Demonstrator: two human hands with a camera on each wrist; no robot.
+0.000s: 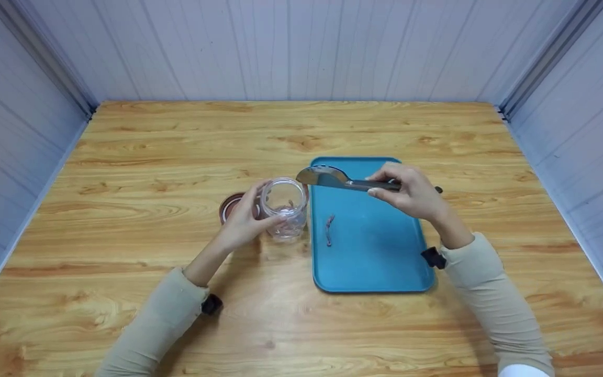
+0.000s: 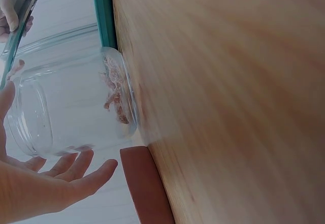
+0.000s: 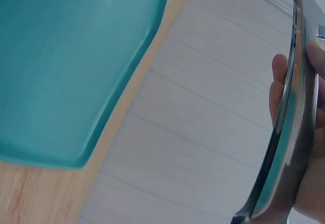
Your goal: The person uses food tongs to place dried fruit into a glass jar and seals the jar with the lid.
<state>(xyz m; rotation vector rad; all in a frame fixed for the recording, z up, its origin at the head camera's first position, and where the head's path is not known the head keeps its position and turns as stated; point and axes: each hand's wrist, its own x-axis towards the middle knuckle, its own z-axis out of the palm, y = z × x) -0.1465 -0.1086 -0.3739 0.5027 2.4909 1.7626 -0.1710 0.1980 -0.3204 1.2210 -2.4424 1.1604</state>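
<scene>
A clear glass jar (image 1: pixel 286 205) stands on the wooden table (image 1: pixel 176 141) just left of a blue tray (image 1: pixel 380 262). My left hand (image 1: pixel 269 205) holds it, thumb at the rim and fingers against its near side. In the left wrist view the jar (image 2: pixel 71 102) has pinkish-brown bits (image 2: pixel 116 98) at its bottom. My right hand (image 1: pixel 380 183) pinches the handle of a metal spoon (image 1: pixel 327 177). The spoon's bowl hovers over the tray's far-left corner, close to the jar's mouth. One small reddish strip (image 1: pixel 328 229) lies on the tray.
A brown lid (image 1: pixel 228 207) lies on the table behind my left hand, next to the jar. Pale panel walls close in the table at the back and on both sides. The wrist views show the tray's rim (image 3: pixel 66 56) and the lid (image 2: pixel 147 188).
</scene>
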